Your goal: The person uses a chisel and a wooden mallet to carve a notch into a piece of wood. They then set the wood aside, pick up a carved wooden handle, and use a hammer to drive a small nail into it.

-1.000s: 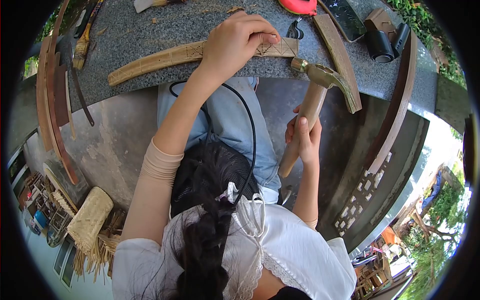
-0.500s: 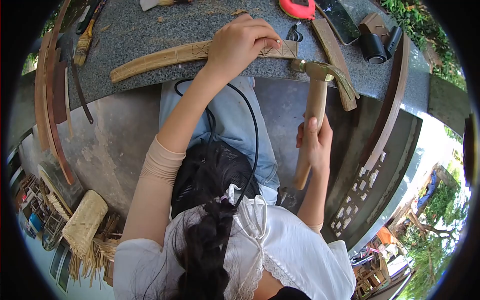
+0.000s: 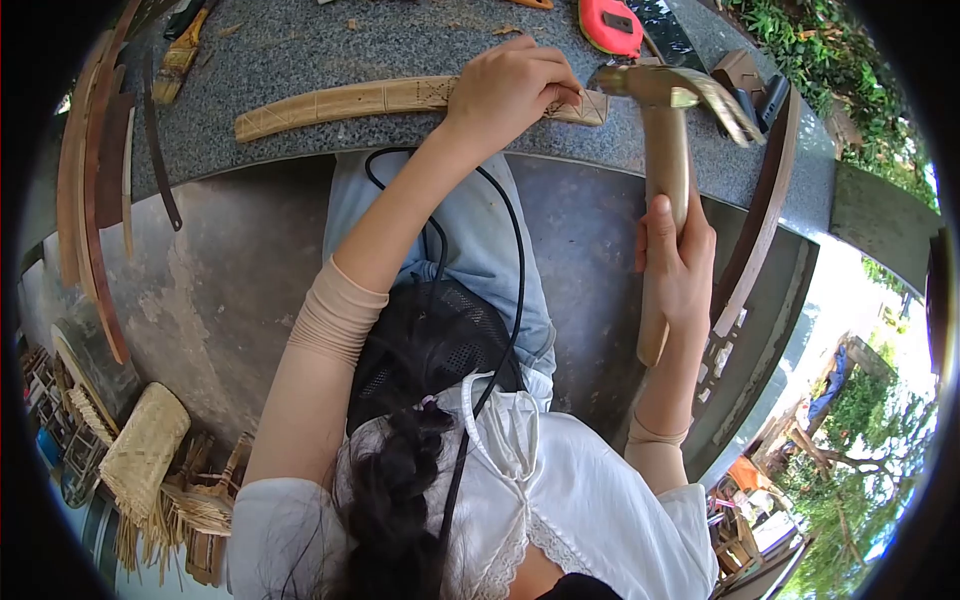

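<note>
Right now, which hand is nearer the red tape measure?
The left hand, back and left of the tape measure; the right hand, holding a hammer, is farther back.

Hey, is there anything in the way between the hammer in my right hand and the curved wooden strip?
Nothing visible blocks the gap between the hammer in your right hand and the wooden strip's right end. Farther left, your left hand covers part of it.

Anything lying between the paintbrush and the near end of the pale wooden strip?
No, only bare speckled tabletop separates the paintbrush from the nearest end of the wooden strip, as the head view shows.
</note>
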`<state>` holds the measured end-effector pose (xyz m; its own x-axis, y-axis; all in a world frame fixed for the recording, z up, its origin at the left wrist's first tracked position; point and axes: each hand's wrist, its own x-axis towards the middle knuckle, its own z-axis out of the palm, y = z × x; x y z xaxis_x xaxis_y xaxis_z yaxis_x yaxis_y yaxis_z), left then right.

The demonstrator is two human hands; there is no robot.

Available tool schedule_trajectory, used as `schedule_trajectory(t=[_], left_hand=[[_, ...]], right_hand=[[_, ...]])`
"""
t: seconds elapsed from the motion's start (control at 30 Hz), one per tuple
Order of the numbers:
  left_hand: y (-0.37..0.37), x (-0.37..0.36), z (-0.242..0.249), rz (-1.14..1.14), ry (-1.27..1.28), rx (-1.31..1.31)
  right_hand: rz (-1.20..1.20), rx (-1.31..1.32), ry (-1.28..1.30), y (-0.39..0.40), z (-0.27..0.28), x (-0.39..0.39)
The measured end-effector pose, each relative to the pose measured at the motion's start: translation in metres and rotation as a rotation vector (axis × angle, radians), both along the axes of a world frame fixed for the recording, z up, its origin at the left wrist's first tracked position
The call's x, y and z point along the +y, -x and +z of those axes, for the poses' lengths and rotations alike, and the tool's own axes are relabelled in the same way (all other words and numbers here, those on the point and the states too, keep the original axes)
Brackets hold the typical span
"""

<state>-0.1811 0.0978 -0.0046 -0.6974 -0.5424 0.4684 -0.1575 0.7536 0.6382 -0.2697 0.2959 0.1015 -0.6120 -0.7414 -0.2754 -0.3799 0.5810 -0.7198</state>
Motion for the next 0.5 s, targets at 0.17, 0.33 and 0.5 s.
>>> schedule_trajectory(t=[0.17,0.33,0.5], left_hand=[[-0.0005,0.0014,0.0004,-0.003,-0.007,0.002],[0.0002,0.0008,0.0004,-0.009,-0.015,0.016],[-0.0002,0.0001,0.0058,-0.021,-0.044,-0.006]], right_hand=[[0.050,0.047,-0.086,-0.0026,-0.0006,-0.0043],[-0.018,0.019,-0.010,-0.0043,0.0075,-0.0005],[0.019,0.036,-0.054,0.0005,-0.0006,0.0013]])
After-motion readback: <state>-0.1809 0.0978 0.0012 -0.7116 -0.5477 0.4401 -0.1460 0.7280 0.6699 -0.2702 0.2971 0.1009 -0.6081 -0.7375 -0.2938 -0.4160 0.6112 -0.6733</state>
